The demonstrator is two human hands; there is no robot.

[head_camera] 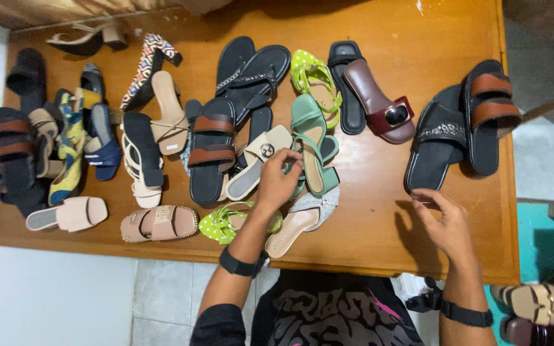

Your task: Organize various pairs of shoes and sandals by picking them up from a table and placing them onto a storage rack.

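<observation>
Far left of the fingers: a crowded heap of dark strappy sandals (11,154) and a blue-and-yellow patterned wedge (68,154) on the brown wooden desk (379,211).
Left of the left hand: a pale pink flat slide (72,213), a dusty-pink buckled slide (159,223) and a black slide with two brown bands (209,150), all lying soles down.
Left hand (277,182): reaching in, fingers (290,156) curled and pinching at the strap of the mint-green block-heel sandal (312,147); whether the grip has closed cannot be told.
Sandal's place: mid-desk, just ahead of the fingers, its toe beside a cream slide with a round metal ornament (258,160).
Handling, judged: light and stiff in the sole, soft in the thin straps; the heel block or the sole's edge looks a surer hold than a strap.
Under the wrist: a lime-green dotted sandal (222,224) and a glittery silver mule (302,218).
Right hand (444,224): open, fingers loosely spread, holding nothing, hovering over bare wood.
Beyond the right fingers: a black flat slide with a beaded band (434,144), near but apart.
</observation>
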